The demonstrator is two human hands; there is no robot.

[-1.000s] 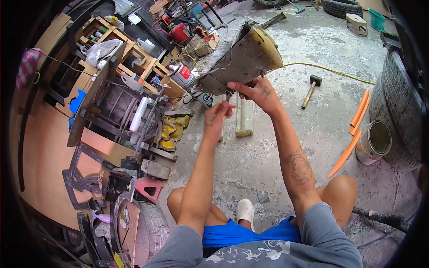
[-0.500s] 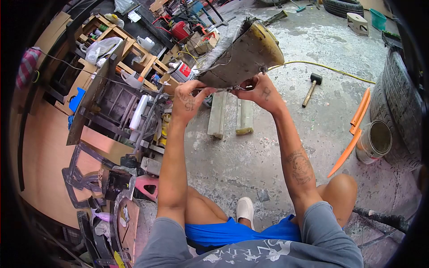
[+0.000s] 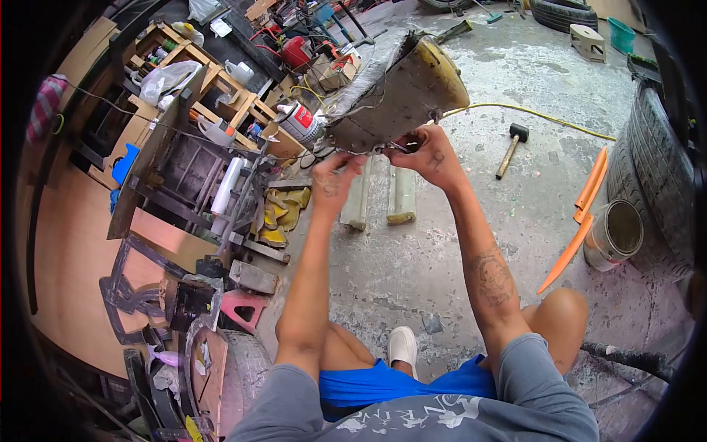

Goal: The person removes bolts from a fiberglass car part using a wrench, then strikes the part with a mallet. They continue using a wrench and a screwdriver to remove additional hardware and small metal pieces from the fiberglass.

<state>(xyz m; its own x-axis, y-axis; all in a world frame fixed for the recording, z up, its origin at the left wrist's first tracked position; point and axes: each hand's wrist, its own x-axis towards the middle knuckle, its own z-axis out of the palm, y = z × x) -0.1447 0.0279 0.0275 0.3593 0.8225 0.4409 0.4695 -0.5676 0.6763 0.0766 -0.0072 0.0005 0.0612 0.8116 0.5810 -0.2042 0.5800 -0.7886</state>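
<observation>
Both hands pinch lower edge | left hand [image 3: 333,179] | right hand [image 3: 427,151] | curved, grimy yellow shell [image 3: 401,92]

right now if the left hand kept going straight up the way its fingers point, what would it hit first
Most likely the lower edge of the yellow-rimmed panel: the left hand reaches upward with its fingertips at or just under that edge, beside the right hand. Depth is unclear, so contact may already exist.

A single head-worn fisheye view looks forward and down, close over the person's raised forearms and knees, with the concrete floor [image 3: 442,243] beyond and cluttered wooden shelves [image 3: 199,81] far left.
</observation>
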